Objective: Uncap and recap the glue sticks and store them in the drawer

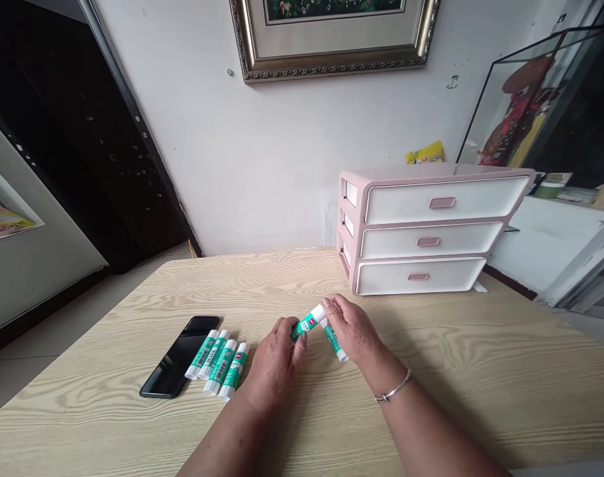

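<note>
Head view: left hand (pixel 276 361) grips glue stick (pixel 304 325), right hand (pixel 355 334) pinches cap (pixel 318 311), well inside table (pixel 481 377) edges

Soft, even daylight, faint shadows under the hands (pixel 312 344), sharp focus, wide-angle bending at the edges

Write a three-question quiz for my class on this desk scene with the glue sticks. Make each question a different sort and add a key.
1. True or false: one drawer of the pink drawer unit stands open.
2. How many loose glue sticks lie on the table beside the phone? A) two B) four C) six
3. Fill in: the left hand holds a glue stick; the right hand, with a ____ on its wrist, holds a second glue stick.

Key: 1 false; 2 B; 3 bracelet.
</note>
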Motion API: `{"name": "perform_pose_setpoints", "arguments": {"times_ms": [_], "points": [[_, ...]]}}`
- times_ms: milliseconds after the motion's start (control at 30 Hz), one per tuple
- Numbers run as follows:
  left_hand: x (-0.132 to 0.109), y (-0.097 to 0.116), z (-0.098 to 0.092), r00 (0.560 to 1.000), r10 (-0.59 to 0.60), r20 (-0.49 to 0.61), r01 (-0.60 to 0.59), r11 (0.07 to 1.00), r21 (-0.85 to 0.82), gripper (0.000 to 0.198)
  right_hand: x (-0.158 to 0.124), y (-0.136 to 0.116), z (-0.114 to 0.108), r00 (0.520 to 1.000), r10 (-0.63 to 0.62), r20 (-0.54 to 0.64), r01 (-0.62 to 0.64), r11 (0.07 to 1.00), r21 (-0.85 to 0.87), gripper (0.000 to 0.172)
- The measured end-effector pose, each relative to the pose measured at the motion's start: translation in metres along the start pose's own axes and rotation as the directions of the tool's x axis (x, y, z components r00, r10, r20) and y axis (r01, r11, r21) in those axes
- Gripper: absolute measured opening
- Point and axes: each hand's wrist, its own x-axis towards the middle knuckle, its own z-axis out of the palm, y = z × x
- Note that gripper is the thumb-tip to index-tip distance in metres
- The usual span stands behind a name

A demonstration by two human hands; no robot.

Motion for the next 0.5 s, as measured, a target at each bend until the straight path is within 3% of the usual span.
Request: {"name": "perform_pose_setpoints", "arguments": {"times_ms": [133,300,500], "points": [[-0.003,0.009,0.006,0.998,0.039,0.04,-0.04,0.999,0.016,0.025,-0.002,0.002,0.005,0.998,-0.038,0.048,0.039,0.999,-0.027,0.037],[-0.003,0.025,0.009,0.998,0.027,0.062,-0.029,0.999,0.033,0.025,-0.005,-0.005,0.014,0.998,0.015,0.063,-0.013,0.999,-0.035,0.027],[-0.006,0.034,0.001,0.988,-0.04,0.15,0.056,0.993,-0.108,0.025,-0.009,-0.012,0.017,0.992,0.043,0.118,-0.063,0.982,0.178,0.023]]}}
